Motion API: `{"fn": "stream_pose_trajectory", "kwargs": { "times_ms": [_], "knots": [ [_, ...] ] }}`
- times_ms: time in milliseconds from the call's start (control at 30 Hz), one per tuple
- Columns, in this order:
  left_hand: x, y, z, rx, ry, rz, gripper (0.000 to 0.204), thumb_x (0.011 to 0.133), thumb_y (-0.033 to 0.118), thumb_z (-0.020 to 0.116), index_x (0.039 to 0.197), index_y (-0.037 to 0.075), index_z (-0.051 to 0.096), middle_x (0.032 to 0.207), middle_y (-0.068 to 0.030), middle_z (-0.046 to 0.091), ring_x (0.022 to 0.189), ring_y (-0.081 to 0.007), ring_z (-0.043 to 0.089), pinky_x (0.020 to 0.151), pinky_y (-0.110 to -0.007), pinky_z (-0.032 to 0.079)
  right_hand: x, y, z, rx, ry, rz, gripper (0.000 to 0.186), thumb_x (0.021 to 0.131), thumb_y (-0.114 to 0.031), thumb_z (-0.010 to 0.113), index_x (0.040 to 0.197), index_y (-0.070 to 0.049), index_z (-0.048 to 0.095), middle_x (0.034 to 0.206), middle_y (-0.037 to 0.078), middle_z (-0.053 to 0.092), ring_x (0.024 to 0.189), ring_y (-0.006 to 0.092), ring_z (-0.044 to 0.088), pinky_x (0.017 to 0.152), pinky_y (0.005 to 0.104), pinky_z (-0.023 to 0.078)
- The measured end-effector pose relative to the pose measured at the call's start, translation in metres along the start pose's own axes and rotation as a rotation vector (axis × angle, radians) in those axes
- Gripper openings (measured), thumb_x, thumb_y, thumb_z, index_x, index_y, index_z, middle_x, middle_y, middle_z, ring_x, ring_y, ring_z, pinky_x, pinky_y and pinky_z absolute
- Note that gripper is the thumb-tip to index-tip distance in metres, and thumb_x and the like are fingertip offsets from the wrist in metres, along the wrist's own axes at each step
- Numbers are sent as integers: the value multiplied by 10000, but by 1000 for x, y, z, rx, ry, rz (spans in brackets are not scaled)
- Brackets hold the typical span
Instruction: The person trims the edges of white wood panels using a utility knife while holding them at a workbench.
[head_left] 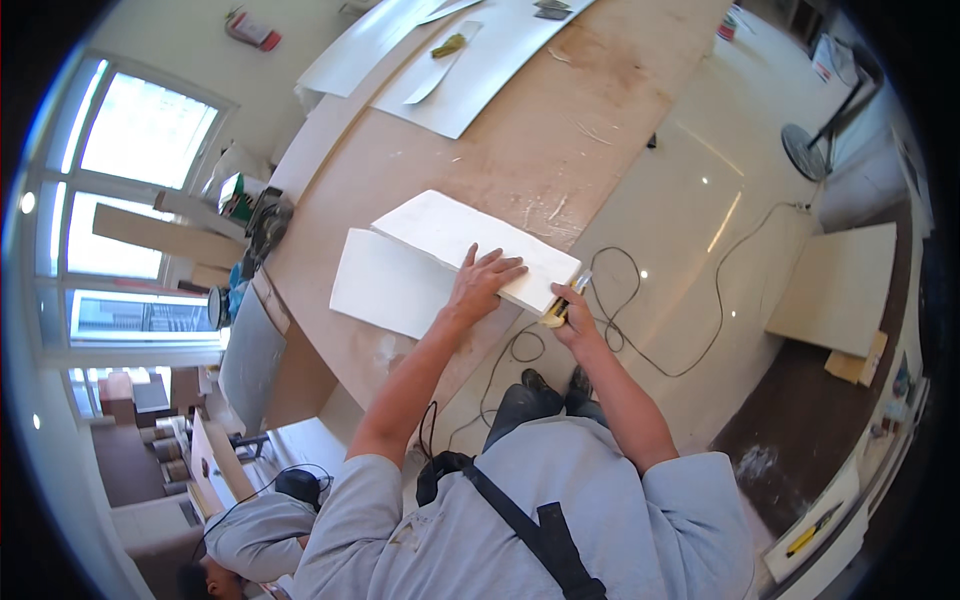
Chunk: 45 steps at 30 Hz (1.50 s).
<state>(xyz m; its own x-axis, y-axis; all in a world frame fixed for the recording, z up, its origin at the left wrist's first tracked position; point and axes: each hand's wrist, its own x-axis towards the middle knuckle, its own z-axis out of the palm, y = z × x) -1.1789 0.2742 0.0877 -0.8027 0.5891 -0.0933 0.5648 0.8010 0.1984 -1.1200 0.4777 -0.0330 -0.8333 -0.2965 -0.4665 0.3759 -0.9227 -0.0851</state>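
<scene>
A thick white board (440, 222) lies at the near end of the brown worktable, its right end sticking out past the table edge. My left hand (482, 283) rests on top of it with the fingers spread. At the board's right end, my right hand (574, 318) is closed round a yellow utility knife (553, 314). The knife is up against the board's end edge; exactly where its blade touches is too small to tell. Partly beneath the board is a second white sheet (385, 285), which shows on the left.
Farther along the worktable (530, 130) lie large white sheets (440, 100) with a small olive-coloured item (449, 46). Black cable (690, 365) loops across the floor. Panels (835, 290) lean at right, near a pedestal fan (803, 152). Another person (262, 535) bends over at lower left.
</scene>
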Motion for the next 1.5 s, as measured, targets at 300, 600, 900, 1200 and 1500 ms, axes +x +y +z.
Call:
{"fn": "stream_pose_trajectory", "kwargs": {
  "times_ms": [300,600,900,1200,1500],
  "knots": [
    [-51,18,-48,-37,82,-12,861,719,78,822,1520,262,566,1703,-54,358,1587,-345,279,1288,-619,166,-57,-29,3,-431,-175,-188,665,805,13,702,1442,12,512,1283,132,669,1168,264,694,1023,404,582],
    [-87,-87,-164,-619,425,-745,824,748,313,946,1390,-57,585,1337,-235,657,1229,-367,648,1075,-434,513,-110,-85,-7,-541,-213,-274,762,766,-104,724,1473,36,475,1364,196,633,1217,339,676,1031,486,588],
    [-142,-58,-158,-1476,327,-401,390,855,120,856,1158,-72,703,1040,-162,770,870,-209,763,784,-356,639,-98,-120,-23,-469,-274,-192,737,861,-179,758,1492,28,436,1329,190,644,1176,305,691,979,440,614],
    [-153,-21,-163,-1559,575,-710,391,880,51,762,1213,-116,645,1076,-184,748,870,-264,769,743,-377,649,-69,-118,-11,-844,374,-492,386,988,-405,740,1091,-48,637,892,102,731,679,164,703,579,327,574],
    [-131,-55,-157,-1438,517,-870,387,907,67,673,1235,-124,597,1154,-215,701,1035,-327,732,985,-440,592,-83,22,64,-611,126,-145,455,983,-407,746,1102,17,629,1049,193,739,713,228,736,564,338,585]
  ]
}}
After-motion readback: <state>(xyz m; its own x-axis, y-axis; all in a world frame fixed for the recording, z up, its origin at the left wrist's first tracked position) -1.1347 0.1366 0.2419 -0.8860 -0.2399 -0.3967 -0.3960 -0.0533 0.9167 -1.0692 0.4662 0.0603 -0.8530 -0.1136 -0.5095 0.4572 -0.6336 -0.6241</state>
